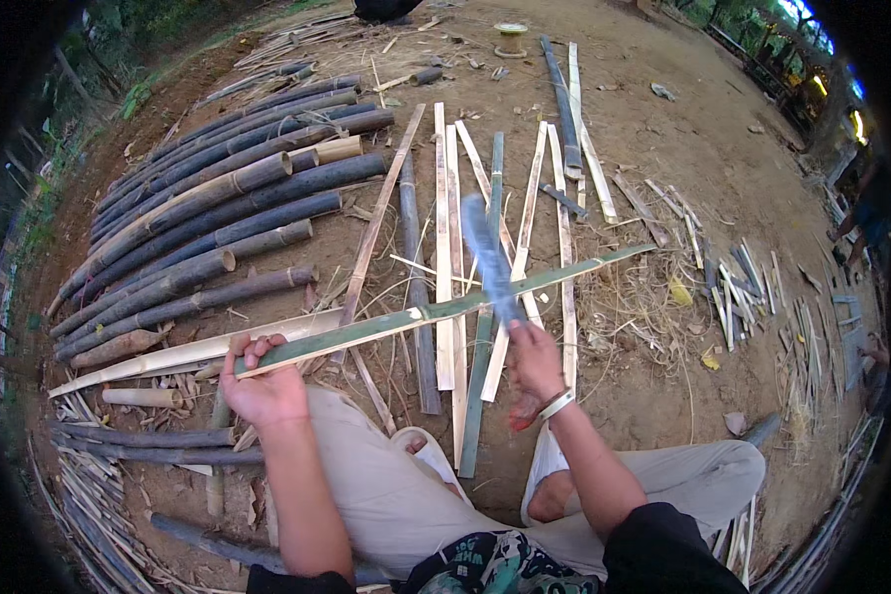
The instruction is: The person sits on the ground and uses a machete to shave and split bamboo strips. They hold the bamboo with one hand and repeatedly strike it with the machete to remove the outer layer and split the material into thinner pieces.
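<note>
My left hand (269, 384) is closed around the near-left end of a long green split-bamboo strip (376, 327). The strip slants up to the far right across my front, its pale cut edge showing underneath. In my right hand (537, 364) is a large knife, fingers wrapped round its handle. Its broad blade (487, 247) is smeared by motion and points away from me. The blade overlaps the middle of the strip; whether they touch I cannot tell. Beneath them, several pale split-bamboo slats (444, 247) and a green slat (483, 366) lie on the ground.
Dark round bamboo poles (238, 188) lie stacked at the left. Short split pieces (738, 297) and a tangle of thin shavings (639, 317) cover the ground at the right. A spool (511, 42) stands far off. Another person (866, 213) shows at the right rim.
</note>
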The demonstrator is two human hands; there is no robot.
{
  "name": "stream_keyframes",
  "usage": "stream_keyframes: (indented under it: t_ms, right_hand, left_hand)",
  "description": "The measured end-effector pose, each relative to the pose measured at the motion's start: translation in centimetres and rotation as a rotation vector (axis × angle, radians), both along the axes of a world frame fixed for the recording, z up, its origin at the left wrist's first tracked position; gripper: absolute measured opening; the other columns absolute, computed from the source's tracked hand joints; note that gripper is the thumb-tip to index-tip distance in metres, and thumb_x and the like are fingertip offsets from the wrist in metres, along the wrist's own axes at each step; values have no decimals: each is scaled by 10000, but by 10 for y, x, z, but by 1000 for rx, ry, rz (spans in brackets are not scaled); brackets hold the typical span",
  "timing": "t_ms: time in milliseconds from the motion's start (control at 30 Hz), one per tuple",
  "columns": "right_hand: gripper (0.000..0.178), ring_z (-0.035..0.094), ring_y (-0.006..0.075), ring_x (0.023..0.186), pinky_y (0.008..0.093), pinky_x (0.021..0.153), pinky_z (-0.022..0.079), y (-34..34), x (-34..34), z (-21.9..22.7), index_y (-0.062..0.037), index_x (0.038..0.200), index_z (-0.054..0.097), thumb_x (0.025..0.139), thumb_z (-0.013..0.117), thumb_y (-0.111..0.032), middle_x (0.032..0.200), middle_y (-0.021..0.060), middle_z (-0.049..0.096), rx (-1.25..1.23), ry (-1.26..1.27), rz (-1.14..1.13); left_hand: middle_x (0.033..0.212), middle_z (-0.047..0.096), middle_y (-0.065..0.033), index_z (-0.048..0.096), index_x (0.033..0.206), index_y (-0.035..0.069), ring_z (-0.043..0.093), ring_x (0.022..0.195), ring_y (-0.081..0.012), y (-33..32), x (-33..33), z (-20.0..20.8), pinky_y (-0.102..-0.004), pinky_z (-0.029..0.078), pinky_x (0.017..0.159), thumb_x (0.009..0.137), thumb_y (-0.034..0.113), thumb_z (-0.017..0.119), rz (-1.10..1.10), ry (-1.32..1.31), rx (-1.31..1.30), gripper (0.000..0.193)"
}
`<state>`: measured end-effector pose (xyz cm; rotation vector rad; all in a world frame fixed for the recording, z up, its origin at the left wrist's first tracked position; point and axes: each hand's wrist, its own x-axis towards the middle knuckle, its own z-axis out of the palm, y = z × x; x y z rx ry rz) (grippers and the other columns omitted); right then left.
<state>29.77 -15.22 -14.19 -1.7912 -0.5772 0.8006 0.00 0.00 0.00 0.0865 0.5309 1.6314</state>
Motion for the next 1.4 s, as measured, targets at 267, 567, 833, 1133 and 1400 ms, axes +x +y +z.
stream_keyframes:
  t_ms: [267, 567, 833, 1133, 1400]
  right_hand:
    - [342, 480, 103, 408, 291, 371, 395, -19, 21, -23, -56, 876, 587, 967, 498, -373, 554, 7, 489, 0, -106, -93]
    - [453, 545, 188, 455, 319, 443, 414, -37, 71, -35, -12, 889, 620, 949, 482, -439, 560, 71, 547, -193, -97, -287]
    - [365, 462, 130, 368, 288, 333, 372, -20, 42, -1, -60, 866, 546, 967, 478, -404, 535, 6, 451, -181, 135, -267]
    - [360, 464, 103, 408, 273, 359, 381, -25, 2, 8, -72, 845, 524, 984, 454, -396, 559, -7, 462, -141, 121, -182]
    - [309, 435, 68, 440, 241, 400, 342, -12, -111, 42, -71, 830, 560, 964, 542, -349, 556, -36, 469, -23, -56, 113]
  left_hand:
    - [624, 361, 3, 534, 796, 21, 407, 639, -144, -7, 8, -2, -340, 404, 735, 889, 191, 423, -7, -3, 15, 223]
    - [635, 347, 10, 484, 793, 35, 390, 639, -148, -8, 11, -4, -339, 390, 700, 903, 211, 403, 10, -5, -40, 223]
    - [647, 331, 2, 486, 798, 27, 384, 660, -152, -3, 2, -6, -339, 403, 722, 905, 209, 419, 38, 68, -57, 221]
    - [658, 391, -26, 526, 867, -31, 438, 695, -171, -6, -4, -10, -352, 426, 768, 929, 154, 400, -30, 67, 27, 233]
    - [707, 423, -70, 537, 941, -74, 502, 873, -257, -11, -10, -1, -454, 367, 1058, 974, 192, 361, -114, -72, -4, 321]
